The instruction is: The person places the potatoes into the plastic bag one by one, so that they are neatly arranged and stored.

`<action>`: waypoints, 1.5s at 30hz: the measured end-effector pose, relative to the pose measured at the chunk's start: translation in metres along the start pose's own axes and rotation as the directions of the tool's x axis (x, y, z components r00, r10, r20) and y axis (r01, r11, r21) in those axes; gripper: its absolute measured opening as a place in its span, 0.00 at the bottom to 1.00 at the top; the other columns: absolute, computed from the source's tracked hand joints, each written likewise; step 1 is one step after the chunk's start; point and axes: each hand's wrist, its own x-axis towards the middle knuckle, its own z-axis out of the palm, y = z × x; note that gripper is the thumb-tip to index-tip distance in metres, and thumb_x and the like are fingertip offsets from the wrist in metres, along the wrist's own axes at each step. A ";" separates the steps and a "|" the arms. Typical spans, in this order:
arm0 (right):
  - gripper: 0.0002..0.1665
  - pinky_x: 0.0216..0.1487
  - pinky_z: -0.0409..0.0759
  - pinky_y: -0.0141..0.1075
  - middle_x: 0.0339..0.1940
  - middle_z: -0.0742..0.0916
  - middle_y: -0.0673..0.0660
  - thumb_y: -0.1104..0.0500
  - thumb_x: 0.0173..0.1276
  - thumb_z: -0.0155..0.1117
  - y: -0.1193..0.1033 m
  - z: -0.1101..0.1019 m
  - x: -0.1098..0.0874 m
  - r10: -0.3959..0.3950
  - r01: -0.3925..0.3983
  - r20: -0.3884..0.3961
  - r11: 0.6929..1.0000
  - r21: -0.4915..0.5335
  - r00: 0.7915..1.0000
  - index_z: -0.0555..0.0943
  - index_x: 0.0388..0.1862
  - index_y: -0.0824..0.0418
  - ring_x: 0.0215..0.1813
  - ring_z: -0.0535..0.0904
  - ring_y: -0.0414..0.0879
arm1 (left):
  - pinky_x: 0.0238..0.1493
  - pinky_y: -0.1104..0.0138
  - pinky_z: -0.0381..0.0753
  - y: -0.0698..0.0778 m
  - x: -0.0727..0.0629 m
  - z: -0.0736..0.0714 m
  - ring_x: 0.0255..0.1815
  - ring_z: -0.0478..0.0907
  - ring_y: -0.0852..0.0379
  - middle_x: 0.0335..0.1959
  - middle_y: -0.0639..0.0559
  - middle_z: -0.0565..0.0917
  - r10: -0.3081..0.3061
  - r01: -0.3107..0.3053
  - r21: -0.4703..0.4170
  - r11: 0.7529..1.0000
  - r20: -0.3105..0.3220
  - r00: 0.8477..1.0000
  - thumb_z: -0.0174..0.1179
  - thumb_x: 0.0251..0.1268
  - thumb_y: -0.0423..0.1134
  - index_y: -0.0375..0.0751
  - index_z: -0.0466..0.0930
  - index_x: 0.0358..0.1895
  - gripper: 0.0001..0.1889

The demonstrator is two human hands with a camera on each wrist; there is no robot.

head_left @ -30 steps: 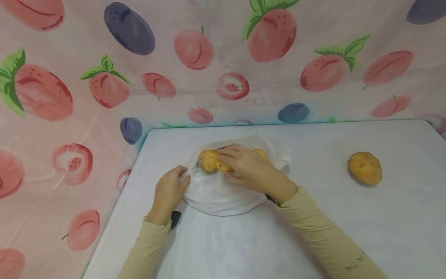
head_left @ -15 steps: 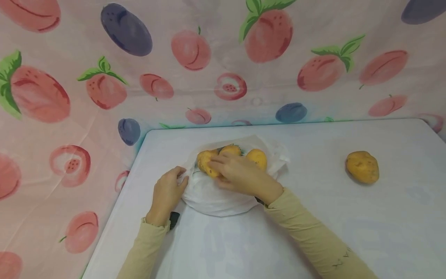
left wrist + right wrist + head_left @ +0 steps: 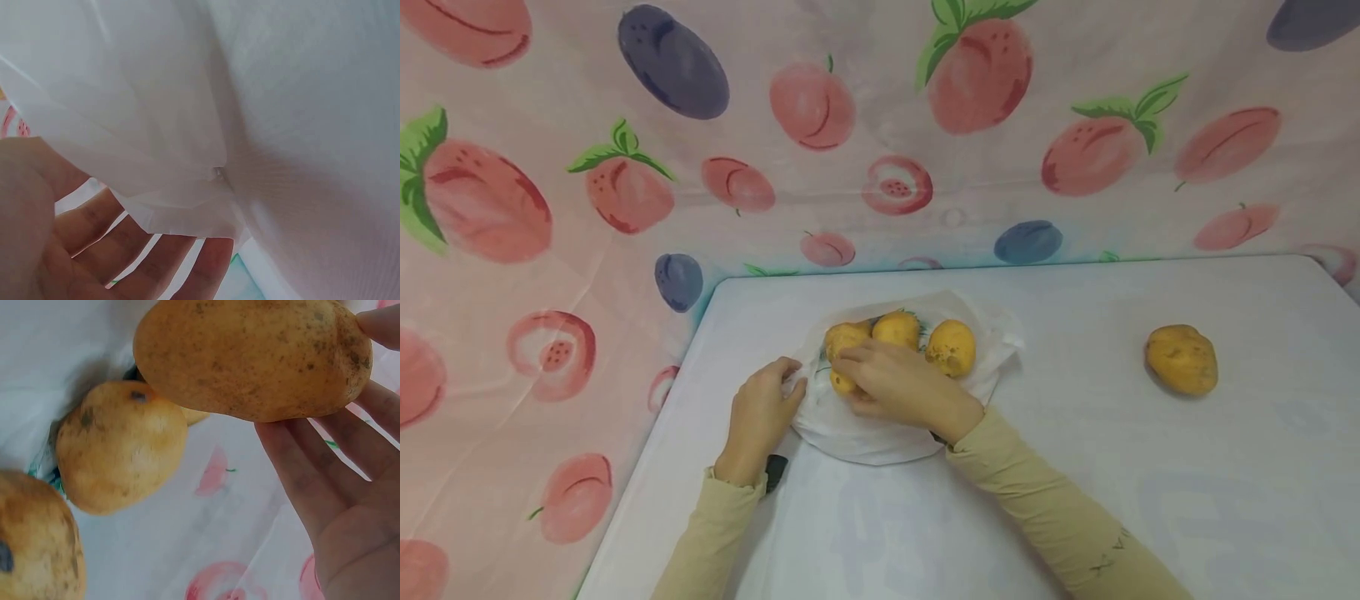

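A white plastic bag lies on the table with potatoes in its opening. My right hand pinches a potato between thumb and fingertips, low over the front left of the opening. In the head view the fingers cover most of it. Behind it sit a left potato and a middle potato, with a blemished potato to the right. My left hand holds the bag's left edge, thumb on one side and fingers behind the thin plastic.
A single potato lies on the white table far to the right of the bag. Behind and left of the table hangs a fruit-patterned cloth. A dark wrist strap shows at the left sleeve.
My right hand has moved left and slightly toward me with the potato in it, uncovering the middle and right potatoes. The left hand has stayed at the bag's edge.
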 end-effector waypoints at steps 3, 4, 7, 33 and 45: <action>0.18 0.49 0.83 0.38 0.51 0.86 0.55 0.60 0.61 0.64 -0.002 0.004 0.003 0.010 -0.010 0.012 1.000 -0.005 1.000 0.83 0.50 0.61 0.52 0.82 0.50 | 0.49 0.48 0.81 0.000 0.001 0.000 0.50 0.84 0.42 0.47 0.41 0.87 0.003 -0.003 -0.001 1.000 -0.001 1.000 0.64 0.66 0.40 0.37 0.83 0.50 0.14; 0.17 0.48 0.83 0.38 0.51 0.87 0.55 0.60 0.61 0.64 -0.002 0.006 0.004 0.014 -0.014 0.014 1.000 -0.005 1.000 0.84 0.50 0.61 0.52 0.82 0.50 | 0.49 0.48 0.81 0.000 0.001 0.000 0.50 0.84 0.42 0.47 0.41 0.87 0.004 -0.004 -0.001 1.000 -0.002 1.000 0.64 0.66 0.40 0.37 0.83 0.50 0.14; 0.16 0.49 0.83 0.39 0.52 0.87 0.55 0.59 0.63 0.65 -0.004 0.009 0.007 0.022 -0.022 0.024 1.000 -0.009 0.999 0.84 0.49 0.61 0.52 0.83 0.51 | 0.49 0.48 0.82 0.001 0.001 0.000 0.50 0.84 0.42 0.47 0.41 0.87 0.004 -0.004 0.003 1.000 -0.004 1.000 0.64 0.65 0.40 0.37 0.83 0.50 0.14; 0.20 0.49 0.81 0.37 0.44 0.87 0.52 0.41 0.62 0.71 -0.027 0.029 0.030 0.239 -0.227 0.061 0.961 -0.156 0.969 0.87 0.44 0.54 0.48 0.80 0.47 | 0.46 0.48 0.82 -0.001 0.000 0.000 0.49 0.84 0.41 0.48 0.40 0.87 0.026 -0.026 0.014 1.000 -0.013 1.000 0.64 0.65 0.39 0.36 0.83 0.50 0.14; 0.24 0.45 0.83 0.37 0.47 0.85 0.53 0.39 0.61 0.72 -0.029 0.041 0.032 0.225 -0.221 -0.003 0.954 -0.204 0.974 0.85 0.45 0.55 0.48 0.80 0.48 | 0.46 0.47 0.82 -0.002 0.001 0.001 0.48 0.84 0.41 0.47 0.40 0.87 0.037 -0.036 0.022 0.999 -0.020 0.999 0.65 0.64 0.38 0.35 0.83 0.49 0.14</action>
